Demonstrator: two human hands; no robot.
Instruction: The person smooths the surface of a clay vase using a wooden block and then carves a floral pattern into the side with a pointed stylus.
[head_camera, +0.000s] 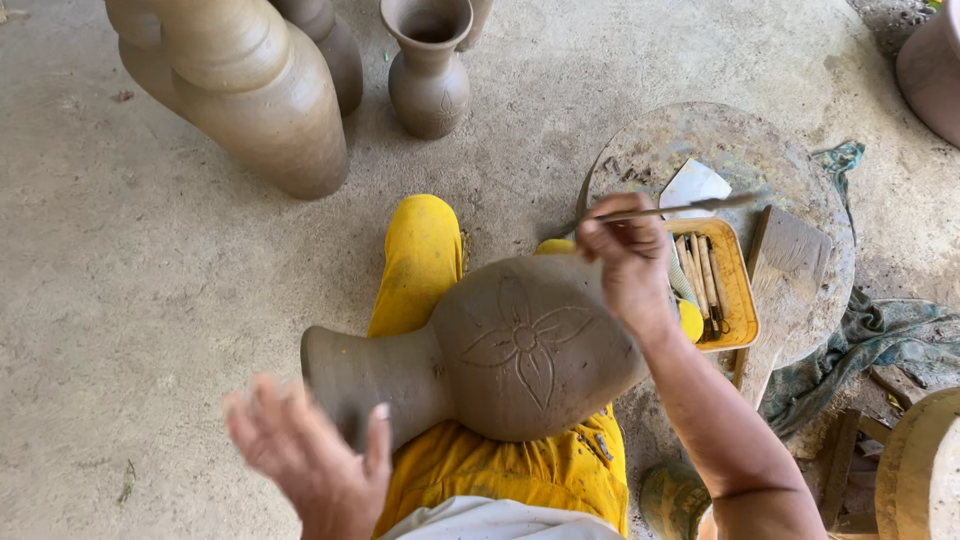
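The vase (510, 345) lies on its side across the person's lap, on yellow trousers (420, 270), neck pointing left, a carved flower facing up. The right hand (625, 265) sits at the vase's shoulder, fingers pinched together on a thin tool (680, 208) that sticks out rightward. The left hand (310, 460) hovers by the neck, blurred, fingers spread apart and holding nothing. Unfired clay, by the look of it (heavy, soft enough to dent, easily cracked), so the belly is the place to cradle it, never the thin neck. An orange tray (740, 290) of tools rests on a round board (760, 150) to the right; more pots (260, 110) stand on the floor beyond.
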